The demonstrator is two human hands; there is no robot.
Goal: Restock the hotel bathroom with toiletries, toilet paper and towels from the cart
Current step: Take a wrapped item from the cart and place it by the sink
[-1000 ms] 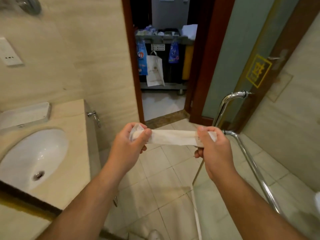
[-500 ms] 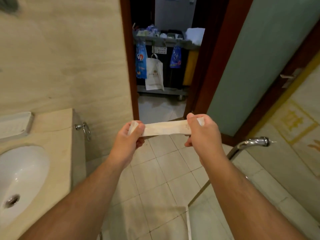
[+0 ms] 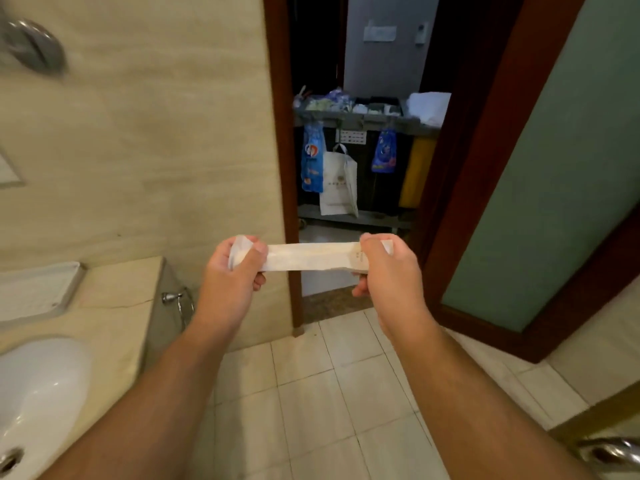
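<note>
A long flat white toiletry packet (image 3: 310,256) is stretched level between both hands at chest height, in front of the doorway. My left hand (image 3: 231,271) pinches its left end between thumb and fingers. My right hand (image 3: 388,268) grips its right end, thumb on top. Beyond the open door stands the housekeeping cart (image 3: 360,116), with small supplies in its top tray and folded white towels (image 3: 429,107) at its right end.
At lower left lies the beige counter (image 3: 114,317) with a white sink (image 3: 38,393) and a white tray (image 3: 34,292). A chrome ring (image 3: 180,301) sticks out from the counter's side. The frosted glass door (image 3: 554,188) stands open at right; a chrome handle (image 3: 609,452) shows at bottom right.
The view has swung up and toward the doorway, so the cart looks nearer and the chrome handle has dropped to the corner. Both hands keep holding the packet the same way.
</note>
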